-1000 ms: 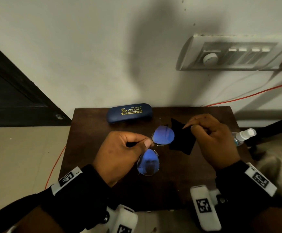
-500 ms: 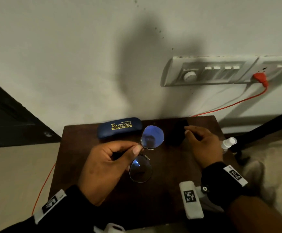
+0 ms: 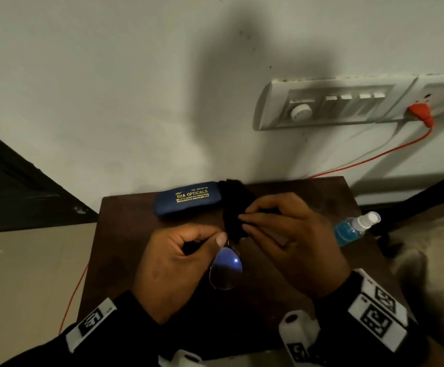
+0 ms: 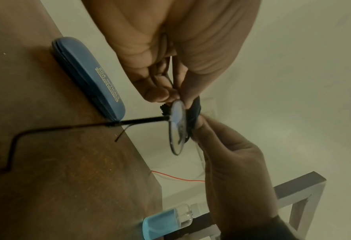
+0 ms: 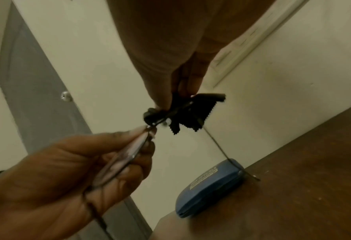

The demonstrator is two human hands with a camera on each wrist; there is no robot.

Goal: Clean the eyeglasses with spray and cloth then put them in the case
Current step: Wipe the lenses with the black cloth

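Note:
My left hand (image 3: 186, 258) pinches the thin-framed eyeglasses (image 3: 226, 268) near the bridge, above the dark wooden table (image 3: 125, 234). One bluish lens shows below my thumb. My right hand (image 3: 281, 234) pinches a black cloth (image 3: 232, 207) folded over the other lens, which the cloth hides. In the left wrist view the near lens (image 4: 177, 128) stands edge-on, with the cloth (image 4: 195, 110) behind it and a temple arm (image 4: 67, 128) stretching left. The right wrist view shows the cloth (image 5: 190, 113) bunched round the frame. The blue case (image 3: 187, 198) lies closed at the table's back edge.
A spray bottle with blue liquid (image 3: 350, 229) lies on its side at the table's right edge. A switch panel (image 3: 348, 104) with an orange plug and cable (image 3: 422, 115) is on the wall. A dark door (image 3: 16, 181) stands at the left.
My right hand lifted the black cloth off the table and wrapped it over the upper lens. Both hands now meet at the glasses. The head camera tilted, so the table sits lower in view.

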